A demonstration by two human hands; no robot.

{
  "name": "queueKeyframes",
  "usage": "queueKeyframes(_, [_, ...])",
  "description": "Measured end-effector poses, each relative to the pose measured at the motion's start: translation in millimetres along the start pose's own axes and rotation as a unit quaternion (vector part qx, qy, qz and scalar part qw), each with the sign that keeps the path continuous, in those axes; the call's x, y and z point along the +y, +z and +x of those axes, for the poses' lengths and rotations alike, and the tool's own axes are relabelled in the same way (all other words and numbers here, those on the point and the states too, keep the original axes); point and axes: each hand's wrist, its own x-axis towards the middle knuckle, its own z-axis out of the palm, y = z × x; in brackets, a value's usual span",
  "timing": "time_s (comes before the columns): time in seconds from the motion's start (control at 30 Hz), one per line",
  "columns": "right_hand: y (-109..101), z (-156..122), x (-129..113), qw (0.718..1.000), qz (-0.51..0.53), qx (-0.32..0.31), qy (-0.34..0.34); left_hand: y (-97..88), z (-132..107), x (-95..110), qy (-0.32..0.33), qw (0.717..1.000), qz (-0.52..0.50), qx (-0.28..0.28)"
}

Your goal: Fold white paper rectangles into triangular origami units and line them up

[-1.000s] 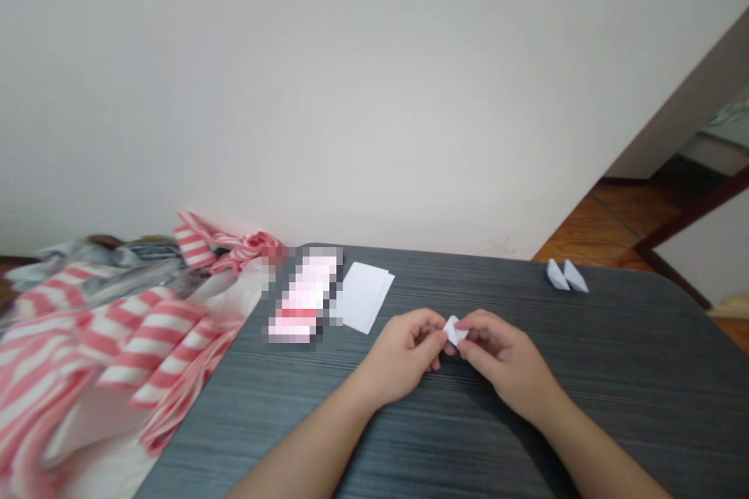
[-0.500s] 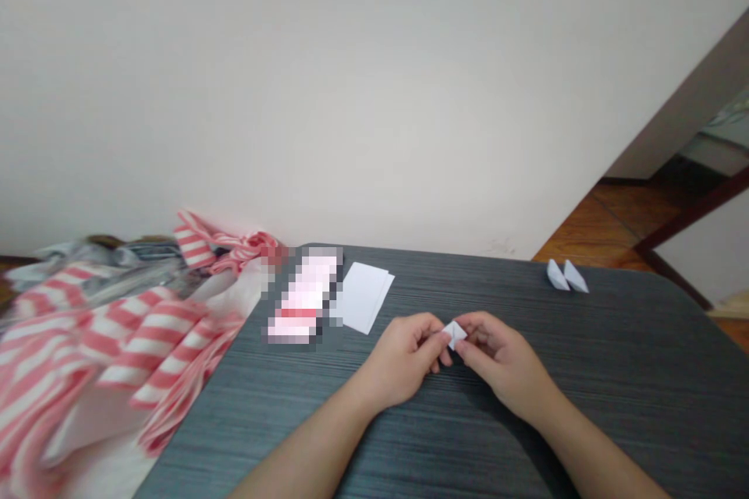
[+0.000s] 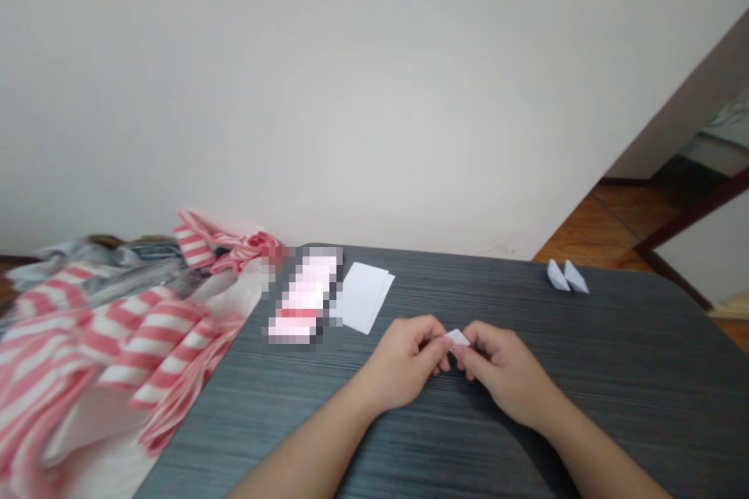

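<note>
Pinching: left hand (image 3: 406, 362), right hand (image 3: 504, 368) — small folded white paper piece (image 3: 457, 337)
Dark streaked tabletop (image 3: 632, 382): two pointed white paper shapes (image 3: 558, 278) — side by side

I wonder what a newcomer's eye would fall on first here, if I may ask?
Probably the pink-striped cloth heaped left of the dark table. Next, the left hand and right hand, pinching a small folded white paper over the table. Two white folded pieces sit near its far edge, rightward.
</note>
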Motion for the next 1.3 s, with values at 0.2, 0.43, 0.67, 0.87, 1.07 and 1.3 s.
queueKeyframes(0.2, [1.6, 1.4, -0.3, 1.000, 0.004, -0.003, 0.008, 0.9, 0.1, -2.3, -0.007, 1.000, -0.006, 0.004])
queueKeyframes(0.43, [1.5, 1.0, 0.5, 1.000, -0.003, -0.008, -0.013, -0.8, 0.0, 2.4, -0.006, 1.000, -0.012, 0.001])
queueKeyframes(0.67, [-1.7, -0.5, -2.3, 1.000, -0.020, -0.015, -0.018, -0.8, 0.2, 0.1, 0.003, 1.000, 0.011, 0.002])
queueKeyframes(0.87, [-1.4, 0.2, -2.5, 0.999, -0.017, -0.024, -0.015, 0.1, 1.4, -4.4, 0.013, 1.000, -0.010, -0.010])
queueKeyframes(1.07, [1.9, -0.7, -2.5, 0.999, -0.010, -0.037, -0.005, -0.4, 1.2, 0.4, 0.029, 0.999, -0.043, -0.015])
queueKeyframes(1.3, [-2.4, 0.3, -11.8, 0.997, -0.053, -0.032, -0.034, 0.1, 0.2, -0.3, 0.027, 0.999, -0.043, -0.010])
